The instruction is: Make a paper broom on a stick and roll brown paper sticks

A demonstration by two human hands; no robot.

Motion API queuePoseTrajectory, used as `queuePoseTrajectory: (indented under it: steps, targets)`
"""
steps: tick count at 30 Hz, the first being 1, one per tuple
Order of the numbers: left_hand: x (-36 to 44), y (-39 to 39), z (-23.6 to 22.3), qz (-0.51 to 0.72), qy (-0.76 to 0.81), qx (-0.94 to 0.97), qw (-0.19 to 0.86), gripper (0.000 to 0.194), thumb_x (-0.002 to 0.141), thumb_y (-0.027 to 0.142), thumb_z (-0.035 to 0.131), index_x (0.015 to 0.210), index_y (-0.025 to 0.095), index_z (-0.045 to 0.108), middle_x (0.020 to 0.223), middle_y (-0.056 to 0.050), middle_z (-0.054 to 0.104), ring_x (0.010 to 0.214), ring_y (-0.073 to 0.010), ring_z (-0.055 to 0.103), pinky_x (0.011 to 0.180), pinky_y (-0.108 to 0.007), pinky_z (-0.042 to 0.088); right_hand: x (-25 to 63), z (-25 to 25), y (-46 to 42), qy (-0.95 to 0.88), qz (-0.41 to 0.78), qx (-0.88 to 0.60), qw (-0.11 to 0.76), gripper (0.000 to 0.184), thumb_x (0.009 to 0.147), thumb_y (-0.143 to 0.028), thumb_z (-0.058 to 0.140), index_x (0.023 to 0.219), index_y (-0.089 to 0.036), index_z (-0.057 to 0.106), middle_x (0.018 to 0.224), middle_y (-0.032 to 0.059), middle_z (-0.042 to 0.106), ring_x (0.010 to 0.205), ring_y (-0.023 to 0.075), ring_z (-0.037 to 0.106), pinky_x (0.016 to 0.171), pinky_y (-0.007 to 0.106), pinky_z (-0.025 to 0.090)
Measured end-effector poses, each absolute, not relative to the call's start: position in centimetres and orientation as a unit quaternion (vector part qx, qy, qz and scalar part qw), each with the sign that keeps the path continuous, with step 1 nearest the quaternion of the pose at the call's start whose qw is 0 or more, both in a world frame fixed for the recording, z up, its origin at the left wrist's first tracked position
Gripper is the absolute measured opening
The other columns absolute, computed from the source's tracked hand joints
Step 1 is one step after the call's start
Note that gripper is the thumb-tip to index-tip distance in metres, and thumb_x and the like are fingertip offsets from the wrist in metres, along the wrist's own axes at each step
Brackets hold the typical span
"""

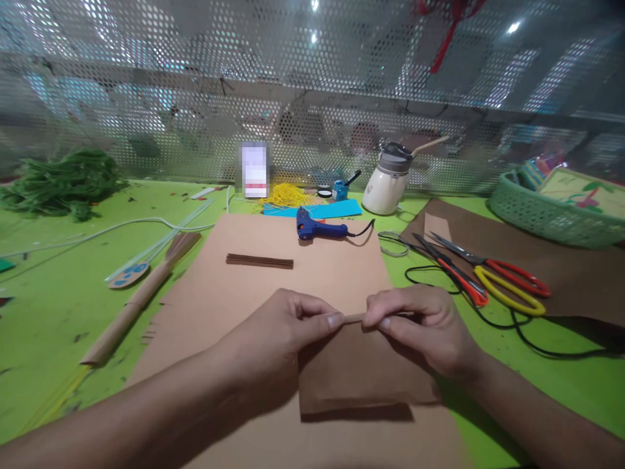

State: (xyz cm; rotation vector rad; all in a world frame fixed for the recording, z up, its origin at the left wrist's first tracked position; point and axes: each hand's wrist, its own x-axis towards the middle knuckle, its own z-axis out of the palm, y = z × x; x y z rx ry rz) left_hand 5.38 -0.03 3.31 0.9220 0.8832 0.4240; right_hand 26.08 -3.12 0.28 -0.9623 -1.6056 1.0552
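A sheet of brown paper (361, 371) hangs from both my hands over a larger tan paper sheet (258, 293). My left hand (303, 326) pinches its top edge near the middle, thumb on the near side. Close beside it, my right hand (420, 326) pinches the same edge with thumb and bent fingers. Between the fingertips shows a narrow folded strip along that edge. Beyond my left hand lies a stack of pleated brown paper (258, 261). A blue glue gun (319, 228) rests at the far end of the tan sheet.
Red-and-yellow-handled scissors (512, 286) and orange-handled scissors (463, 280) lie right, near a black cord (547, 352). A rolled paper piece (141, 299) lies left. Behind stand a white bottle (385, 185), a blue paint jar (340, 190) and a green basket (551, 215) before a perforated metal screen (195, 117).
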Motion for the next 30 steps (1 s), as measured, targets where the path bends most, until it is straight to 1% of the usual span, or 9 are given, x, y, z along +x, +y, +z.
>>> queuePoseTrajectory:
  steps: [4, 8, 12, 15, 23, 25, 27, 30]
  targets:
    - [5.3, 0.0, 3.4, 0.192, 0.414, 0.445, 0.77, 0.022, 0.069, 0.034, 0.079, 0.069, 0.012, 0.074, 0.069, -0.006, 0.073, 0.061, -0.0137, 0.059, 0.06, -0.024, 0.042, 25.9, 0.5, -3.2, -0.664, 0.43, -0.384, 0.476, 0.018, 0.079, -0.011, 0.059, 0.076, -0.018, 0.075, 0.058, -0.0001, 0.057, 0.05, 0.0104, 0.042, 0.047, 0.026, 0.027]
    - [5.5, 0.0, 3.6, 0.198, 0.425, 0.417, 0.778, 0.019, 0.065, 0.03, 0.082, 0.066, 0.013, 0.074, 0.064, -0.005, 0.072, 0.059, -0.0134, 0.058, 0.058, -0.023, 0.042, 25.9, 0.6, -3.2, -0.675, 0.418, -0.384, 0.471, 0.018, 0.078, -0.01, 0.058, 0.075, -0.018, 0.074, 0.058, -0.0003, 0.058, 0.049, 0.0103, 0.042, 0.046, 0.025, 0.027]
    - [5.5, 0.0, 3.5, 0.2, 0.428, 0.432, 0.768, 0.021, 0.064, 0.034, 0.082, 0.065, 0.014, 0.075, 0.062, -0.004, 0.071, 0.057, -0.0135, 0.057, 0.057, -0.023, 0.042, 25.9, 0.5, -3.3, -0.68, 0.41, -0.382, 0.473, 0.019, 0.078, -0.009, 0.058, 0.075, -0.018, 0.074, 0.058, -0.0002, 0.059, 0.049, 0.0105, 0.043, 0.047, 0.025, 0.029]
    - [5.3, 0.0, 3.4, 0.191, 0.425, 0.454, 0.759, 0.023, 0.066, 0.037, 0.08, 0.068, 0.015, 0.076, 0.067, -0.004, 0.072, 0.059, -0.0147, 0.058, 0.059, -0.024, 0.042, 25.8, 0.4, -3.3, -0.682, 0.407, -0.377, 0.477, 0.019, 0.079, -0.009, 0.057, 0.076, -0.018, 0.074, 0.059, -0.0004, 0.059, 0.05, 0.0103, 0.044, 0.047, 0.025, 0.029]
    - [5.2, 0.1, 3.1, 0.199, 0.43, 0.475, 0.742, 0.025, 0.065, 0.039, 0.08, 0.069, 0.015, 0.075, 0.067, -0.005, 0.072, 0.061, -0.0164, 0.059, 0.06, -0.027, 0.042, 25.9, 0.5, -3.2, -0.686, 0.404, -0.39, 0.463, 0.018, 0.079, -0.011, 0.058, 0.075, -0.018, 0.074, 0.058, -0.0001, 0.059, 0.049, 0.0107, 0.044, 0.047, 0.025, 0.03]
    - [5.2, 0.0, 2.9, 0.204, 0.434, 0.477, 0.737, 0.027, 0.065, 0.04, 0.079, 0.07, 0.014, 0.075, 0.068, -0.006, 0.071, 0.061, -0.0167, 0.059, 0.06, -0.027, 0.042, 25.9, 0.4, -3.2, -0.684, 0.4, -0.395, 0.466, 0.018, 0.079, -0.012, 0.058, 0.075, -0.018, 0.074, 0.059, 0.0003, 0.061, 0.05, 0.0108, 0.045, 0.047, 0.025, 0.031]
    - [5.3, -0.1, 2.7, 0.213, 0.444, 0.482, 0.725, 0.029, 0.065, 0.041, 0.078, 0.071, 0.012, 0.074, 0.068, -0.006, 0.07, 0.061, -0.0167, 0.058, 0.059, -0.027, 0.041, 25.9, 0.3, -3.2, -0.677, 0.391, -0.417, 0.465, 0.016, 0.08, -0.014, 0.06, 0.078, -0.018, 0.075, 0.063, 0.0017, 0.065, 0.053, 0.0117, 0.05, 0.048, 0.024, 0.035]
    - [5.5, -0.3, 2.5, 0.222, 0.455, 0.495, 0.706, 0.031, 0.065, 0.041, 0.075, 0.072, 0.012, 0.072, 0.066, -0.005, 0.068, 0.061, -0.0167, 0.057, 0.058, -0.026, 0.039, 25.8, 0.2, -3.2, -0.667, 0.384, -0.456, 0.447, 0.017, 0.079, -0.016, 0.062, 0.091, -0.019, 0.074, 0.069, 0.003, 0.068, 0.058, 0.0132, 0.056, 0.051, 0.023, 0.04]
